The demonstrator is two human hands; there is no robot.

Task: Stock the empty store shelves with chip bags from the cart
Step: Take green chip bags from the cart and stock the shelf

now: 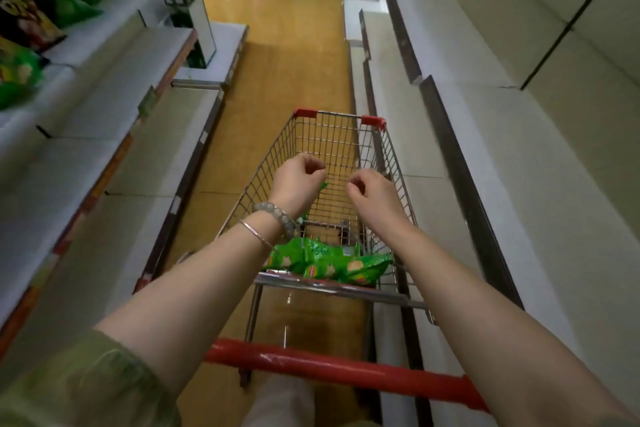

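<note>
Hands [332, 180] loosely curled, holding nothing, above crinkled green chip bags [329, 262] in cart [394, 163]

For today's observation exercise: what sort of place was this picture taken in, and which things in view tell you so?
Most likely a shop aisle, probably a small grocery store. A wire shopping cart with a red handle holds green chip bags; long white shelves line both sides, mostly bare, with snack bags on the upper left one.

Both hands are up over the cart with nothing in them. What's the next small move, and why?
Probably lower the right hand onto the green chip bags at the near end of the wire shopping cart. Both it and the left hand hang loosely curled, holding nothing.
</note>
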